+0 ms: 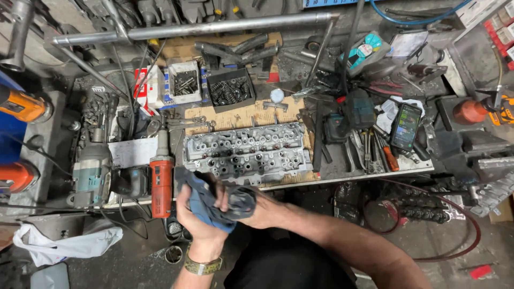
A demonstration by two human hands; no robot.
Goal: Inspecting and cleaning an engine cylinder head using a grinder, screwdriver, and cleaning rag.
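A crumpled blue rag (206, 200) sits bunched between both of my hands, just in front of the workbench edge. My left hand (194, 220), with a metal watch on its wrist, cups the rag from below. My right hand (256, 210) presses into the rag from the right and grips a dark part (242, 200) wrapped in it; what the part is cannot be told. Directly behind the hands lies a grey metal cylinder head (247, 152) full of round holes, resting on a wooden board (235, 116).
A red power tool (161, 182) and a teal impact wrench (92, 172) lie left of the cylinder head. Boxes of springs (231, 90) and small parts (184, 81) stand behind it. A phone (405, 126), screwdrivers and pliers crowd the right side. A white bag (64, 243) lies lower left.
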